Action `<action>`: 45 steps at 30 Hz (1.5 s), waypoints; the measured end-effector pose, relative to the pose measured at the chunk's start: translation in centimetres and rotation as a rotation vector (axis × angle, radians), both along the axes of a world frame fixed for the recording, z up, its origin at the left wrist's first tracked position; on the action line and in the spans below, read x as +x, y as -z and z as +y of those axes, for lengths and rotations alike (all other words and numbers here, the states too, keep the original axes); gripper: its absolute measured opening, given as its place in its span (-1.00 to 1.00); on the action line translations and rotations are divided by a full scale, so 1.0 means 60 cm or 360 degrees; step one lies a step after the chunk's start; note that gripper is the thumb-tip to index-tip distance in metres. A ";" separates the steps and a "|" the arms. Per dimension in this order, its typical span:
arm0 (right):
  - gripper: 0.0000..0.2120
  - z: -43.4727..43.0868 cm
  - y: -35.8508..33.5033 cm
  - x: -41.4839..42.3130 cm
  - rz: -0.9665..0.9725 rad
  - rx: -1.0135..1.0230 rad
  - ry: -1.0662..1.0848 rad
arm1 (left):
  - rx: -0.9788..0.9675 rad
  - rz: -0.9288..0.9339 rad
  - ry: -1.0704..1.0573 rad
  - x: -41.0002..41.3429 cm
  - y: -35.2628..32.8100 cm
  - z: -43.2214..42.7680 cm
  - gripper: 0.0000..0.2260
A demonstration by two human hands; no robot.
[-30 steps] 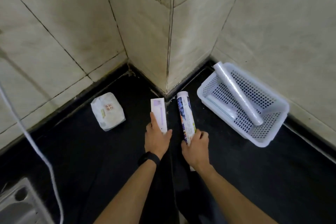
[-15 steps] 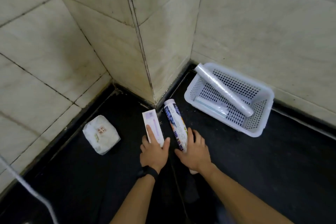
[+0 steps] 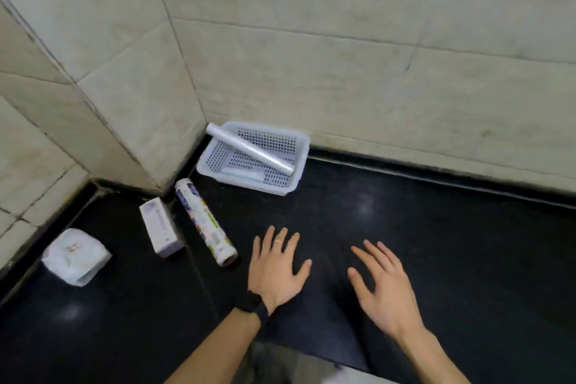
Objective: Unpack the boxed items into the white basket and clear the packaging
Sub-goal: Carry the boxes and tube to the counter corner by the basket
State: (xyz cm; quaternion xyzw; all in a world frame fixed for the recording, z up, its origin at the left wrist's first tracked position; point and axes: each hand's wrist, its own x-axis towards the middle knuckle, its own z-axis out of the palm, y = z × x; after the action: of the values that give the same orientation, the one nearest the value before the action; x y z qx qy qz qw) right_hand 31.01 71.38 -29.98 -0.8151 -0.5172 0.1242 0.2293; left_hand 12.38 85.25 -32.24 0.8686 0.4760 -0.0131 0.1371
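**Hands empty, box next**

Left hand (image 3: 276, 271) and right hand (image 3: 383, 287): both over the black surface (image 3: 436, 259), fingers straight and spread, gripping nothing. Can't tell if the palms touch down. Black wristband (image 3: 249, 302) on the left wrist.

White basket (image 3: 249, 185) sits in the corner against the tiled wall (image 3: 374, 87), well apart from both hands. My read: parked there to keep the working area free.
- Clear film roll (image 3: 249, 150) lies diagonally in it, far end propped on the corner rim. It looks too long to lie flat along the bottom.
- A flat pale item (image 3: 246, 177) lies under the roll on the basket floor. Can't identify it.

Outside the basket, to the left of my left hand:
- Printed tube (image 3: 204, 224) on its side, near end open and apparently hollow. Likely spent packaging, so it belongs out of the basket.
- Small white-and-lilac box (image 3: 160, 229) just beside the tube. It looks closed, so probably not yet unpacked.
- White wrapped packet (image 3: 76, 256) further left, near the wall, apart from the rest.

Status, my estimate: partly done. The box is the obvious next grab: one hand to hold it, the other to open the flap. The tube can roll if I nudge it while reaching.
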 end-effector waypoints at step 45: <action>-0.30 -0.685 0.052 0.772 0.0114 -0.0512 0.1161 | -0.0312 0.0222 0.1060 0.881 0.112 -0.562 -0.39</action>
State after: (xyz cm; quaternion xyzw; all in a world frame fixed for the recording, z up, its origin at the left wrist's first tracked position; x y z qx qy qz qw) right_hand 77.32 30.26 -33.11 -0.9659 -0.1594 0.1424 0.1459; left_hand 65.25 51.52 -38.96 0.9559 0.1713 -0.1620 0.1751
